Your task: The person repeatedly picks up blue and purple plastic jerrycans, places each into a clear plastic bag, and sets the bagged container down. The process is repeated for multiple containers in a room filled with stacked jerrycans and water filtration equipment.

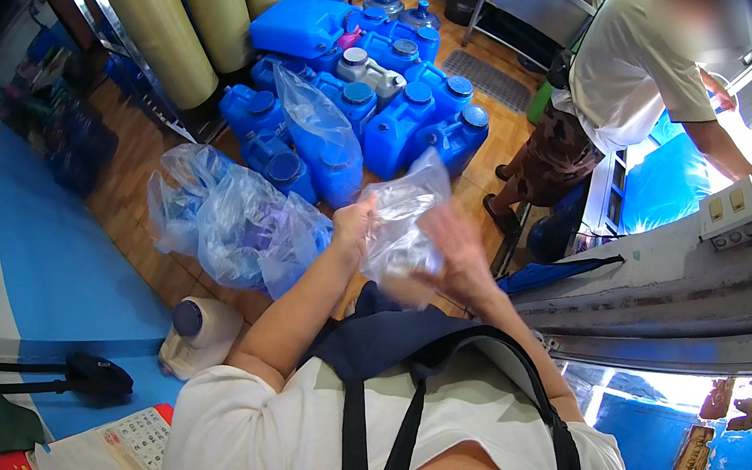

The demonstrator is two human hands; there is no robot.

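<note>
My left hand (354, 230) is closed on the edge of a clear plastic bag (403, 221), holding it up in front of my body. At the bag's right side is my right hand (458, 254), smeared by motion, so its grip on the plastic does not show clearly. Beyond the bag stand several blue water jugs (399, 126) with round caps on the tiled floor. One upright jug (335, 169) has clear plastic draped over it. Left of it lies a heap of clear plastic bags (239, 216) with bluish and purple contents.
A person (634, 54) in a pale shirt bends over at the right beside a bright opening. Tall tan cylinders (162, 44) stand behind the jugs. A whitish jug (198, 337) with a dark cap sits by the blue-and-white wall. A folded blue umbrella (559, 271) lies along the right ledge.
</note>
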